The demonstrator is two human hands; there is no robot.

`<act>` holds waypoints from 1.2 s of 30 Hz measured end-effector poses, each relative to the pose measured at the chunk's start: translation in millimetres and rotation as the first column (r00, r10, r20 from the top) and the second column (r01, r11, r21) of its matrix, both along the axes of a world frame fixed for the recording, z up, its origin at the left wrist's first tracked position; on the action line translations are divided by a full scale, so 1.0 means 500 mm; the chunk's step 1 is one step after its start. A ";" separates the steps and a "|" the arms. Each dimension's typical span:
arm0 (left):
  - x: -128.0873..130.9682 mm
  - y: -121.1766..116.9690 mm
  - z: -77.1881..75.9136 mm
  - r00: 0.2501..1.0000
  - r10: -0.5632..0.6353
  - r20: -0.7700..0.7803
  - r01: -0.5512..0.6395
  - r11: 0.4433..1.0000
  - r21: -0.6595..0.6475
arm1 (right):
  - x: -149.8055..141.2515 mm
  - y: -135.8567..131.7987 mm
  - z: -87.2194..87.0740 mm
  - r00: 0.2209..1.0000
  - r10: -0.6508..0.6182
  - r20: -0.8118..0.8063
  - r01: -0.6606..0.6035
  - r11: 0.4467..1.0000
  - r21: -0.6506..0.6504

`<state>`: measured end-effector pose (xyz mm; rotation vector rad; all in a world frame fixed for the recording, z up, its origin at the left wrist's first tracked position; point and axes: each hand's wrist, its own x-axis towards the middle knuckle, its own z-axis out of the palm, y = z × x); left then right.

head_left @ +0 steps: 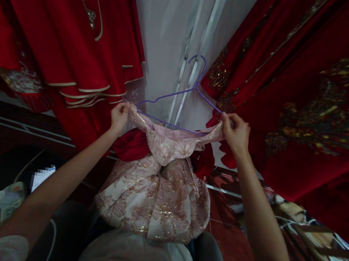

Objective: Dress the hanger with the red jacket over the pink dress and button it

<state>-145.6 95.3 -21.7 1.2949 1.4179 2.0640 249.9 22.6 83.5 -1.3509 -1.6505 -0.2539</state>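
A pale pink dress (164, 207) with a shiny gold floral pattern hangs from a purple wire hanger (176, 92) in front of me. Its skirt spreads over my lap. My left hand (119, 117) pinches the dress's left shoulder strap at the hanger's end. On the other side, my right hand (236, 132) grips the right strap together with the hanger's arm. The hanger's hook points up and away from me, touching nothing that I can see. Dark red fabric (133, 145) shows behind the dress's waist.
Red garments with pale trim (89, 57) hang at the left, and red garments with gold sequins (330, 108) at the right. Pale sheeting and metal poles (211, 15) stand between them. A wooden rack (318, 250) is at lower right; a white cable (51, 244) runs beside my left leg.
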 end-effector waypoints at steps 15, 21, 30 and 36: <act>0.093 0.010 0.140 0.871 -0.290 -0.396 0.323 0.946 0.019 | -0.002 -0.013 0.006 0.998 0.066 0.024 -0.064 0.995 -0.070; -0.006 0.033 0.018 0.946 -0.323 -0.019 0.303 0.903 -0.305 | -0.005 -0.010 -0.002 0.997 0.072 -0.008 -0.073 0.994 -0.080; -0.047 0.005 -0.125 0.823 -0.553 -0.135 0.334 0.661 -0.672 | -0.009 -0.014 0.001 0.995 0.095 -0.015 -0.096 0.992 -0.085; -0.054 -0.013 -0.095 0.776 -0.609 -0.163 0.351 0.632 -0.691 | -0.007 -0.010 -0.002 0.996 0.087 -0.012 -0.088 0.992 -0.090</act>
